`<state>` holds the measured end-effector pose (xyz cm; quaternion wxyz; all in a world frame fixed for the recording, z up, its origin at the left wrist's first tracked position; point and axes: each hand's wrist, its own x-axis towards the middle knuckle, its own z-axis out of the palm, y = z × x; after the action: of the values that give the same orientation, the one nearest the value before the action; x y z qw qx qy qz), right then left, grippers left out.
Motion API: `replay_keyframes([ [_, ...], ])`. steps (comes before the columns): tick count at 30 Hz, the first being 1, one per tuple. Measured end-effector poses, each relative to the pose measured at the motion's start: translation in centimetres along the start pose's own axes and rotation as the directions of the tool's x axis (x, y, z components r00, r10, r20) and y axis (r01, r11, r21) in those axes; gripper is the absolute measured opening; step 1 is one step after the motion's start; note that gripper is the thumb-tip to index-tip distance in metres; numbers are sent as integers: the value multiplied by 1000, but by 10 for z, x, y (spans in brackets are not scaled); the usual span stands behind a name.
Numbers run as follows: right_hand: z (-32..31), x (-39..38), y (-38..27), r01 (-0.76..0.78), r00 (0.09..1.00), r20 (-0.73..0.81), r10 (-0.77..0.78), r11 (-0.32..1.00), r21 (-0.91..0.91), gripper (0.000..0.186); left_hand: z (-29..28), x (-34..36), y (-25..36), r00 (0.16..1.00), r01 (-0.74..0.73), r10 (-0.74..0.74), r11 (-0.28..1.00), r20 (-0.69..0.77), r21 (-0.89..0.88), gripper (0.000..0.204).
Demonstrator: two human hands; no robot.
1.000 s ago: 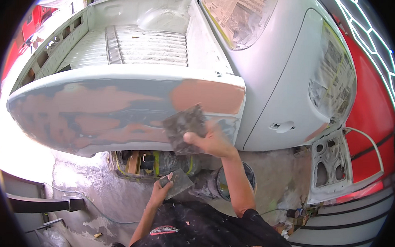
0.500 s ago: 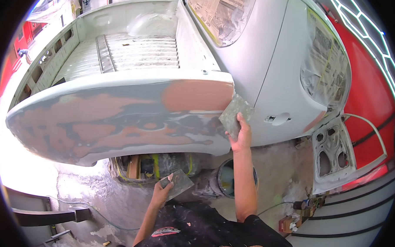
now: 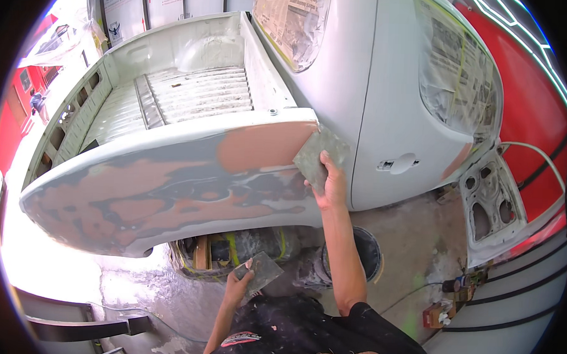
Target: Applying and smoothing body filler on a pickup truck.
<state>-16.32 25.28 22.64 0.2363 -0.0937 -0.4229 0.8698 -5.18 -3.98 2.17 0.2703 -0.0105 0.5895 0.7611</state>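
My right hand (image 3: pixel 333 186) is closed on a thin, square grey-green plate (image 3: pixel 315 154), thumb on top. That plate overlaps the front end of the pickup's bed side panel (image 3: pixel 189 202), by the gap to the cab (image 3: pixel 377 86); whether it touches cannot be told. Smooth grey and pinkish-brown patches cover the panel, with a larger brown patch (image 3: pixel 256 148) beside the plate. Lower and to the left, my left hand (image 3: pixel 236 288) grips another thin, square grey plate (image 3: pixel 268 270) in front of the wheel area, apart from the panel.
Below the panel sit a covered wheel (image 3: pixel 278 242) and a dark bucket (image 3: pixel 366 251), partly behind my right forearm. A detached door frame (image 3: pixel 488 206) leans at the right. Paper masks the cab windows (image 3: pixel 459 71). A hose (image 3: pixel 154 316) crosses the floor; a distant person (image 3: pixel 37 103) stands left.
The whole view has shifted, and the truck sits further left and lower in it. Both hands keep their plates, and the right one stays at the panel's front end.
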Motion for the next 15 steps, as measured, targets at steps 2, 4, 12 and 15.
replay_keyframes([
  [2,3,3,-2,-1,1000,19,1,1000,-3,32,0,1,-4,1000,7,-7,1000,-8,-26,43],
  [4,5,9,-5,-1,999,37,1,1000,-12,32,4,1,0,1000,11,-11,1000,-6,-24,43],
  [12,-9,22,-17,-120,982,164,90,976,181,35,2,-2,-4,998,-38,37,999,-60,-17,38],
  [15,-1,-2,-26,28,998,54,-30,999,26,34,1,-9,3,997,13,-18,998,-81,-55,37],
])
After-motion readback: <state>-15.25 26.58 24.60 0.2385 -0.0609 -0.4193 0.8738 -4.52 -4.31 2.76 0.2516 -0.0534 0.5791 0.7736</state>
